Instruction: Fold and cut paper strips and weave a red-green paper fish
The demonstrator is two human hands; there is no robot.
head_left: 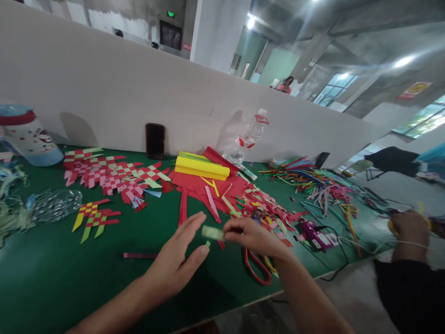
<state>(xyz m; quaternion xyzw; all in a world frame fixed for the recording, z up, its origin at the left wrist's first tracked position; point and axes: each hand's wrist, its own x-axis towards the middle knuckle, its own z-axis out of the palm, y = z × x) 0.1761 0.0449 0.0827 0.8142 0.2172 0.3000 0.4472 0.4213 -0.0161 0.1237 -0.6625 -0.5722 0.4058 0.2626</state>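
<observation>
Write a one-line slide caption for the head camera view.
Right hand pinches a pale green paper strip beside the open left hand, above a green table strewn with woven paper pieces.

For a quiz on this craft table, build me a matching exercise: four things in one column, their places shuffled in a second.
Things:
1. phone
2. scissors
3. pale green strip
4. yellow paper

Places:
a. lying on the red sheets
b. pinched in the right hand
c. upright against the white wall
d. flat on the green table, just below the right wrist

Pairs: 1-c, 2-d, 3-b, 4-a.
</observation>
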